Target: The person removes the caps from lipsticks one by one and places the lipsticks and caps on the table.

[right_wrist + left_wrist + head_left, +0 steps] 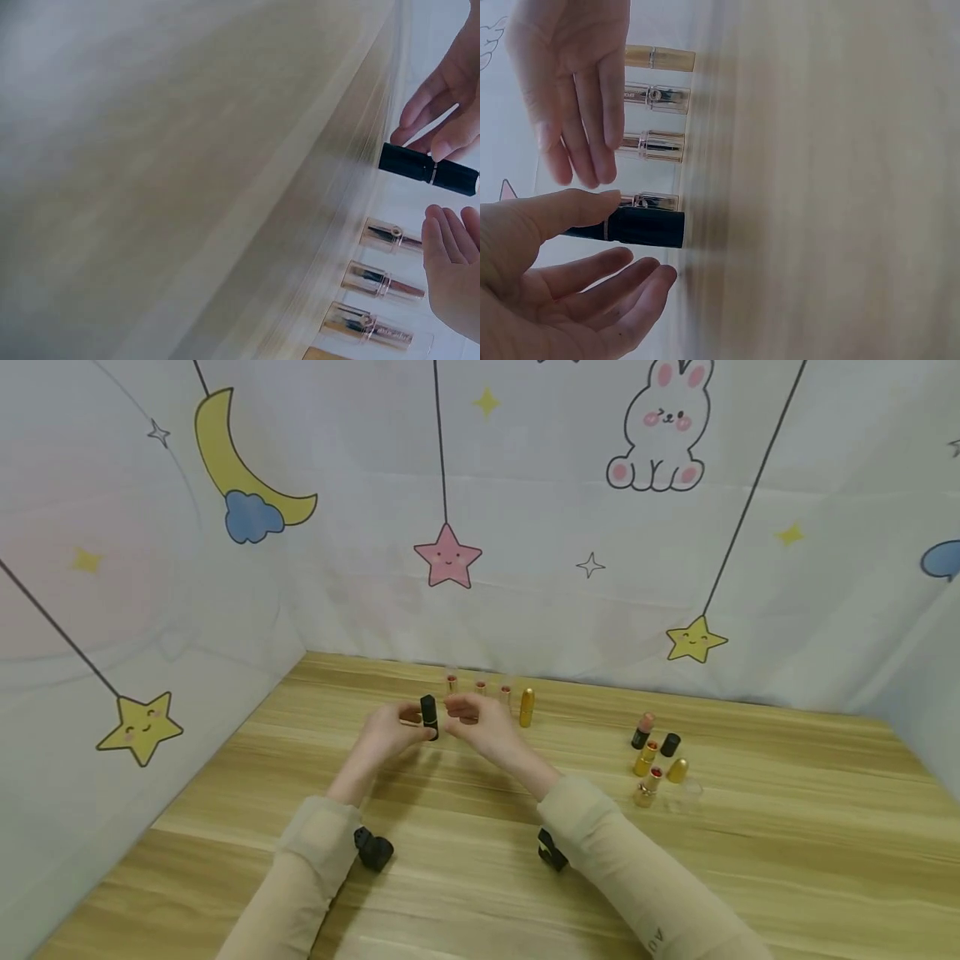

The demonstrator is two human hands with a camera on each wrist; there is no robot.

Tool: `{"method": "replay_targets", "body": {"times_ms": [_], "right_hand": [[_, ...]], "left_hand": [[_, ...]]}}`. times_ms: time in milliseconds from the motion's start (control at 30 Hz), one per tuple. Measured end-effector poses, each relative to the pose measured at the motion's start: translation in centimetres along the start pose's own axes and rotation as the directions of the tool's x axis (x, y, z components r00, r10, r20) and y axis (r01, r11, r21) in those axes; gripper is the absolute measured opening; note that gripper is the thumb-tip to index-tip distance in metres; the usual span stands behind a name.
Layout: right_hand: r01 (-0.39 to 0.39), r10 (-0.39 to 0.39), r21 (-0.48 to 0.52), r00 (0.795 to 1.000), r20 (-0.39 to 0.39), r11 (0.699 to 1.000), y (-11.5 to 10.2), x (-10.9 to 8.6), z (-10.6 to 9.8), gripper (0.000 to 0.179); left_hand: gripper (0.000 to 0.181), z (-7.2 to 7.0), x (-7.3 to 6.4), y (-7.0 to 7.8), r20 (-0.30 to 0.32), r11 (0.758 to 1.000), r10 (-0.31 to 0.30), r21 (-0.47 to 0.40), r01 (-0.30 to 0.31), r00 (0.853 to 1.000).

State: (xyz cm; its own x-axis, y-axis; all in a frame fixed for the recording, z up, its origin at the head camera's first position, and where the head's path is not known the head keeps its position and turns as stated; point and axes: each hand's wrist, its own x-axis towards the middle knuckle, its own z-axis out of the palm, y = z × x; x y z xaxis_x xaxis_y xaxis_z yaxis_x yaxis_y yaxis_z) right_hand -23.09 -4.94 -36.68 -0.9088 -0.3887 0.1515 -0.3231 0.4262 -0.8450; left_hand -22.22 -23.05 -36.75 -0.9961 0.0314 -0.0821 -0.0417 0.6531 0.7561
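Observation:
A closed black lipstick tube stands upright at my left hand, which pinches it near its thin gold ring. In the left wrist view the thumb lies on the tube, the lower fingers spread behind it. My right hand is just to the right, palm turned toward the tube, fingers nearly straight and holding nothing; a small gap parts it from the tube in the right wrist view. Behind the hands stand clear-cased lipsticks in a row, ending with a gold bullet-shaped lipstick.
To the right are an uncapped pink lipstick, a black cap, a gold lipstick, a gold cap, a red lipstick and a clear cap. A printed curtain hangs behind the wooden table.

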Motion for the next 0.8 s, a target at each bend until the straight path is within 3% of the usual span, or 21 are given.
{"method": "replay_targets", "body": {"times_ms": [333, 800], "right_hand": [[-0.004, 0.006, 0.051, 0.999, -0.032, 0.999, -0.7, 1.8, 1.2, 0.044], [0.001, 0.001, 0.042, 0.998, -0.059, 0.999, -0.6, 3.1, 2.9, 0.040]], "left_hand": [[0.039, 0.2, 1.0, -0.4, 0.019, 0.999, 0.041, -0.026, -0.041, 0.999], [0.038, 0.5, 1.3, -0.7, -0.003, 1.000, 0.020, 0.015, -0.020, 1.000]]}}
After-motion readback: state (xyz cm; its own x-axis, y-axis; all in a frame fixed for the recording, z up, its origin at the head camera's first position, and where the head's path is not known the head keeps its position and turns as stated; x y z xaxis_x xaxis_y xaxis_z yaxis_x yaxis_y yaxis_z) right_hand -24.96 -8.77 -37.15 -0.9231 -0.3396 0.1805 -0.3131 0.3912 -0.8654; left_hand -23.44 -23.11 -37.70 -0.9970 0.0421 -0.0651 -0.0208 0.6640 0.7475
